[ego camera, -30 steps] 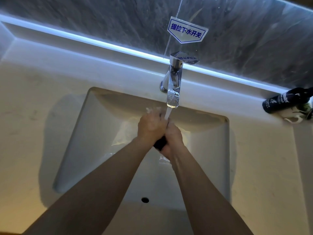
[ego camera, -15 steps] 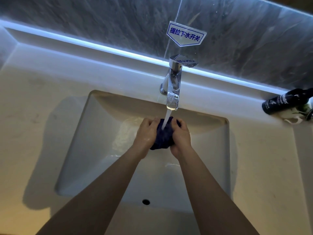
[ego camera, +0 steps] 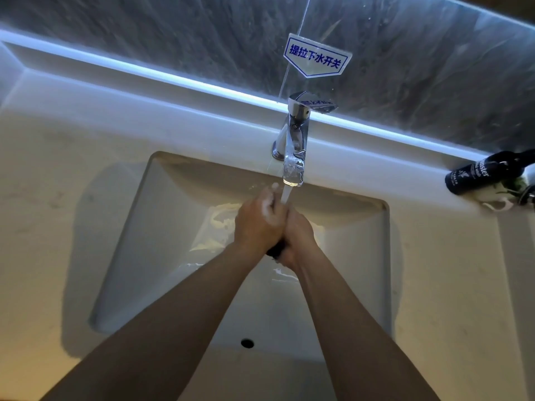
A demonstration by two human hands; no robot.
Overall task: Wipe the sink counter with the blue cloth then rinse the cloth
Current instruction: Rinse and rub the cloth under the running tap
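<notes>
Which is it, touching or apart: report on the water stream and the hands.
Touching. The head view shows the water stream landing where left hand and right hand press together.

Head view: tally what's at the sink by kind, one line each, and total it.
Hands: 2, left hand and right hand
Blue cloth: 1, gripped between both hands
Faucet: 1, running
Sink basin: 1
Dark bottle: 1
Wall sign: 1
Total: 7

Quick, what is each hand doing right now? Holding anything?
Left hand: closed around the blue cloth, under the running tap.
Right hand: closed on the same cloth, pressed against the left hand.
</notes>
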